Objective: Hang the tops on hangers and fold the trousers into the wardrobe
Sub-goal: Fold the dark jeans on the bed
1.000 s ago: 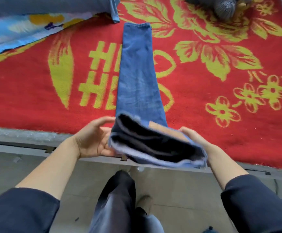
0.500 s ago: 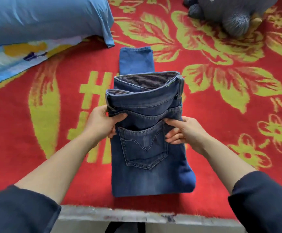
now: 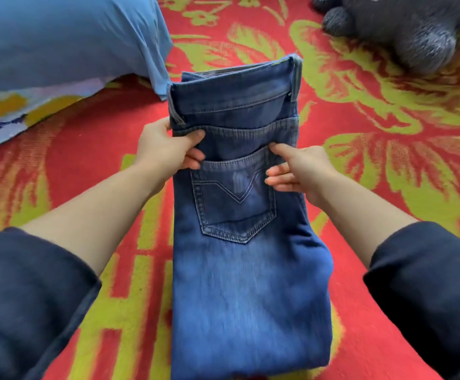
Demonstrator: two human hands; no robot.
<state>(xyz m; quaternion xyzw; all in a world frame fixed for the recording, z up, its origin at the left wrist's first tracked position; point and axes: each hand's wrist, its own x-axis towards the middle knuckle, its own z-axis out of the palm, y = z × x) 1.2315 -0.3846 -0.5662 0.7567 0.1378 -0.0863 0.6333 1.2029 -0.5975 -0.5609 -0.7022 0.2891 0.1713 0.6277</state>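
A pair of blue jeans (image 3: 245,283) lies folded lengthwise on the red blanket, back pocket facing up, waistband at the far end. The upper half is doubled over the legs. My left hand (image 3: 166,149) grips the left edge of the jeans just below the waistband, thumb on top. At the right edge, level with the pocket's top, my right hand (image 3: 297,171) pinches the denim, thumb pressed on the cloth and fingers curled beneath.
The jeans rest on a red blanket with yellow flowers (image 3: 387,149). A blue pillow (image 3: 64,39) lies at the back left on a patterned sheet (image 3: 1,116). A grey plush toy (image 3: 404,26) sits at the back right.
Both hands lifted the waist end off the near edge and carried it forward over the legs. The fold now covers the leg hems, and the view has moved in closer.
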